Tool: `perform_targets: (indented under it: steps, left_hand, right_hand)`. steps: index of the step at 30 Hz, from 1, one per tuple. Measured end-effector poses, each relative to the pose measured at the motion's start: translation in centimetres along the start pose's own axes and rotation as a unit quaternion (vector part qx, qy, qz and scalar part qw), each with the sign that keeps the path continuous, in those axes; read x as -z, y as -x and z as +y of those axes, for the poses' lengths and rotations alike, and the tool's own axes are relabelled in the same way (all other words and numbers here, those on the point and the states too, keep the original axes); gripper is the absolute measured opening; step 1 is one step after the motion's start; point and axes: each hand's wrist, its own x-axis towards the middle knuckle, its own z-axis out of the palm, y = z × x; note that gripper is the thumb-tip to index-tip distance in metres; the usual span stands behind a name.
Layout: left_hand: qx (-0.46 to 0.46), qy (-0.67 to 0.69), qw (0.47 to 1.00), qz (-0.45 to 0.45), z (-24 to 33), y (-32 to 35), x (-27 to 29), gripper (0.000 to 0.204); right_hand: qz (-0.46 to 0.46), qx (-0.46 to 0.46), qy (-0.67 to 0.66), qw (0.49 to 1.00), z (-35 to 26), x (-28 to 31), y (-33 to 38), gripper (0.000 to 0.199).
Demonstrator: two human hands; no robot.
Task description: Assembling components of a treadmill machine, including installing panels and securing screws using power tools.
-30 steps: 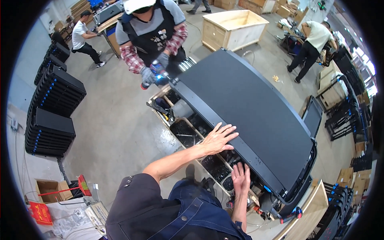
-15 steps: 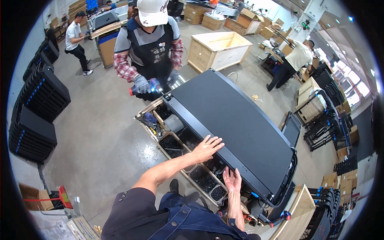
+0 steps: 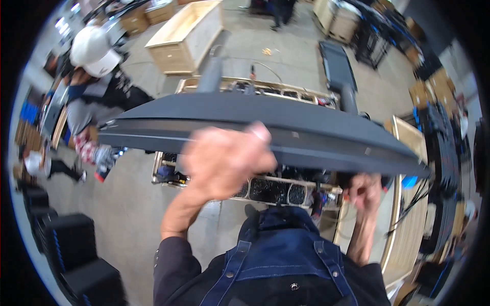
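Observation:
A long black treadmill deck (image 3: 245, 107) is tilted up over the bench, its long side edge facing me. My left hand (image 3: 224, 160) is in front of the middle of that edge, smeared by motion, so I cannot make out its grip. Farther right, my right hand (image 3: 365, 191) has its fingers curled up against the deck's lower edge near its right end. At the left end stands a co-worker, whose gloved hand (image 3: 106, 158) holds a power drill (image 3: 99, 176), partly hidden.
The wooden bench (image 3: 204, 189) under the deck has bins of small black screws (image 3: 268, 190). An open wooden crate (image 3: 171, 57) stands beyond it, and another crate (image 3: 403, 245) at my right. Stacked black decks (image 3: 76, 245) stand at left; another deck (image 3: 337, 66) lies on the floor.
The deck has tipped from lying flat to standing nearly on edge. My view has turned right. Both hands have moved along with the deck, and my left hand is no longer lying flat on it.

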Motion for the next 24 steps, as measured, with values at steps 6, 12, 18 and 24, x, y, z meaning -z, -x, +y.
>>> perform_targets:
  steps: [6, 12, 18, 24]
  left_hand:
    - [-0.170, 0.043, 0.984, 0.017, -3.6, -14.0, -6.4, 0.062]
    - [-0.122, -0.013, 0.979, -0.161, -8.3, -18.4, -11.4, 0.070]
    - [-0.092, -0.105, 0.959, -0.248, -11.9, -20.6, -20.1, 0.083]
    - [-0.033, -0.158, 0.943, -0.292, -27.1, -19.6, -31.0, 0.052]
  right_hand:
    - [0.097, 0.168, -0.016, 0.981, -4.7, -2.0, -10.4, 0.037]
    - [-0.151, 0.148, -0.007, 0.977, -2.0, 1.8, -16.7, 0.045]
    - [0.294, -0.293, -0.446, 0.793, 28.3, 15.4, -14.8, 0.047]
    - [0.347, -0.055, -0.608, 0.711, 33.8, 20.4, -25.2, 0.049]
